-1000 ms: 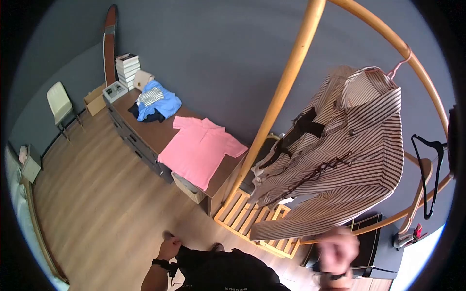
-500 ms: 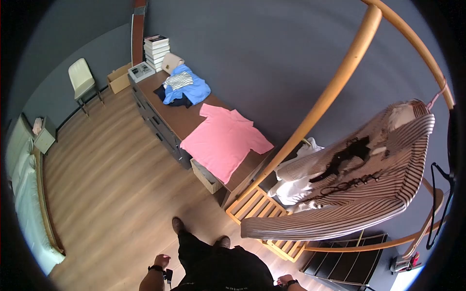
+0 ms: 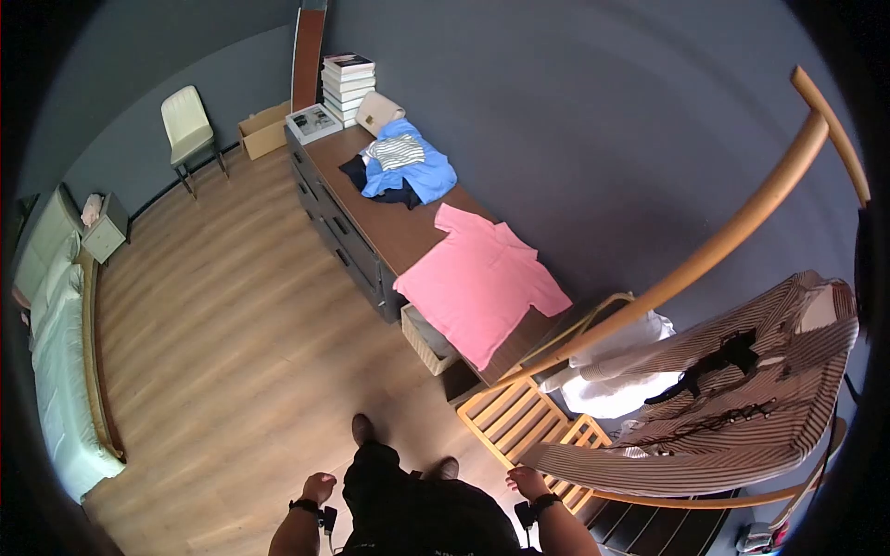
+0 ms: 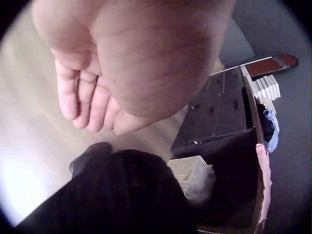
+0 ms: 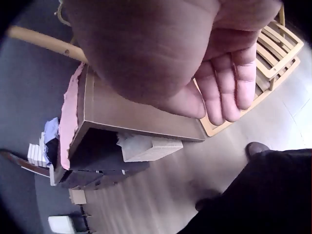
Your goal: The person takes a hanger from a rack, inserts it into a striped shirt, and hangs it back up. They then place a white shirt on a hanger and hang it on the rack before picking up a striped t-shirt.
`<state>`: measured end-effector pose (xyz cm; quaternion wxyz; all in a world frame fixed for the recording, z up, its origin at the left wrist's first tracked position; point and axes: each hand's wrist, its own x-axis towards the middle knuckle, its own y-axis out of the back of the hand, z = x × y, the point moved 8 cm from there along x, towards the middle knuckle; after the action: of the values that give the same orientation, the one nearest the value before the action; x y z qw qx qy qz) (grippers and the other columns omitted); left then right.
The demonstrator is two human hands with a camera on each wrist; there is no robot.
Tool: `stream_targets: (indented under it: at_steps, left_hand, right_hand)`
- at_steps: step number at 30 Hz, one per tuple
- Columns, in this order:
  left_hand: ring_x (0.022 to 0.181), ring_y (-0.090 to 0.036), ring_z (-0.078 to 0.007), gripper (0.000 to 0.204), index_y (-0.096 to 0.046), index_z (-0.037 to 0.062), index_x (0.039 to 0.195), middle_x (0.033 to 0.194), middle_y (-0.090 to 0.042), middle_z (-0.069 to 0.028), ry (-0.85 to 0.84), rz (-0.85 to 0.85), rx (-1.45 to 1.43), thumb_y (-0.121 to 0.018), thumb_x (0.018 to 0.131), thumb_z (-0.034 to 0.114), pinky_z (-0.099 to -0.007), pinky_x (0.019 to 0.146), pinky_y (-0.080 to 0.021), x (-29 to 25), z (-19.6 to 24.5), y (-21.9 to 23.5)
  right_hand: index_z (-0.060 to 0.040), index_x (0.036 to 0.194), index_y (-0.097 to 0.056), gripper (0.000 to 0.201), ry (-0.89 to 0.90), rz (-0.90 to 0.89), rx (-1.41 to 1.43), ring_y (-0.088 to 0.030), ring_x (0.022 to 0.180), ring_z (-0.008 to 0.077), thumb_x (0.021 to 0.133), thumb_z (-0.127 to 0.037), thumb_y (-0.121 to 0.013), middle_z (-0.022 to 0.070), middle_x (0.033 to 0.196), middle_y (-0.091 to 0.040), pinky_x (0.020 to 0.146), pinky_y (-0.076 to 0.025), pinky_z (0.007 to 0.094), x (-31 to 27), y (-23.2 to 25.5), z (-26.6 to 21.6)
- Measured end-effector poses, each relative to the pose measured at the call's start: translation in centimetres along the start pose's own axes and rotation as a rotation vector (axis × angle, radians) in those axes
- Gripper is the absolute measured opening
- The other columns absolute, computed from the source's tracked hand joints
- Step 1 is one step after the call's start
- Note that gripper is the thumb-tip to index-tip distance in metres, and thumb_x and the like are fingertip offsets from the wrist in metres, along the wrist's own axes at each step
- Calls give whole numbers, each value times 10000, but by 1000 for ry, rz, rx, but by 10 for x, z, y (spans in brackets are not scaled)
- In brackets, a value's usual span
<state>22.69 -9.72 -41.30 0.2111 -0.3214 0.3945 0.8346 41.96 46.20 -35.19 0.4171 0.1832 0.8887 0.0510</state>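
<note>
My left hand (image 3: 319, 488) hangs beside my left leg, and in the left wrist view its loosely bent fingers (image 4: 97, 105) hold nothing. On the other side, my right hand (image 3: 527, 482) is low by the hip, near the cuff of a striped shirt (image 3: 705, 454) that hangs on a wooden clothes rack (image 3: 742, 227). The right wrist view shows that palm bare, with relaxed fingers (image 5: 225, 92). Ahead, a pink short-sleeved shirt (image 3: 482, 278) lies spread over the end of a brown-topped dresser (image 3: 371, 222).
Blue and striped clothes (image 3: 413, 167) lie farther along the dresser, by a beige handbag (image 3: 378, 111) and stacked books (image 3: 348, 88). Below sits a wicker basket (image 3: 426, 343). The rack's slatted shelf (image 3: 514, 422) is at right; a bed (image 3: 65, 371) and chair (image 3: 188, 125) stand left.
The view has swung right, shifting the rack and striped shirt toward the right edge. My right hand has dropped from in front of the striped shirt's sleeve to beside my hip.
</note>
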Motion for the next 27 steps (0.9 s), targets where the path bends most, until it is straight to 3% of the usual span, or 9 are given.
stream_targets:
  at_steps: [6,8,10,14,18,22,23,24,27]
  left_hand:
    - [884,-714,-297,245,-781,150,883,880,-744,-118,88,-20,-158,-579,826,277,-404,804,-545,33,-91,20]
    - [790,-703,-269,274,-742,111,786,776,-725,-113,117,-103,-191,-565,810,319,-367,748,-540,39,-99,36]
    - [745,-698,-240,288,-740,105,779,736,-711,-105,-86,-200,140,-562,813,328,-357,723,-538,55,-96,53]
    - [634,-658,-165,161,-722,-6,908,741,-707,-78,132,-148,-587,-633,871,123,-311,595,-531,75,-94,106]
    - [635,-645,-138,145,-717,-6,931,761,-699,-69,84,-120,-613,-614,907,94,-271,565,-513,119,-86,149]
    - [658,-636,-121,170,-705,-17,1008,806,-704,-68,32,-79,-593,-607,932,99,-264,578,-507,136,-64,183]
    - [661,-636,-123,172,-700,-18,1022,813,-704,-70,50,-117,-721,-608,933,96,-264,577,-507,140,-67,183]
    - [664,-636,-125,175,-696,-20,1035,820,-703,-72,66,-152,-850,-609,934,93,-265,575,-506,146,-71,183]
    - [680,-658,-148,198,-692,-25,1055,838,-712,-82,104,-80,-584,-618,924,104,-268,596,-526,141,-68,188]
  right_hand:
    - [-3,898,-726,255,-210,-80,-222,-702,703,172,941,-189,-556,95,841,-742,629,-559,312,25,-41,5]
    - [-56,805,-704,307,-84,-159,-494,-704,682,157,932,-227,-484,55,739,-723,634,-557,329,34,-57,-3]
    - [-78,780,-703,301,-195,-90,-416,-700,674,151,936,-182,-467,44,729,-714,633,-551,320,29,-68,-21]
    - [-113,763,-685,199,310,-80,-660,-689,771,283,841,-250,-563,100,760,-691,681,-542,425,56,-105,-76]
    - [-45,848,-700,186,525,-16,-639,-709,864,292,836,-222,-646,133,848,-718,771,-566,421,54,-139,-165]
    - [39,1086,-683,296,111,84,-225,-700,774,179,954,-209,-590,117,932,-730,671,-570,304,53,-146,-194]
    - [38,1082,-681,297,299,6,-357,-696,787,177,947,-215,-601,120,920,-727,674,-570,306,65,-150,-189]
    - [35,1061,-682,281,619,-85,-877,-692,766,168,938,-208,-614,112,901,-724,665,-569,303,72,-163,-190]
    - [-10,978,-701,166,307,-38,-616,-714,787,184,911,-130,-607,95,914,-729,690,-581,316,80,-149,-158]
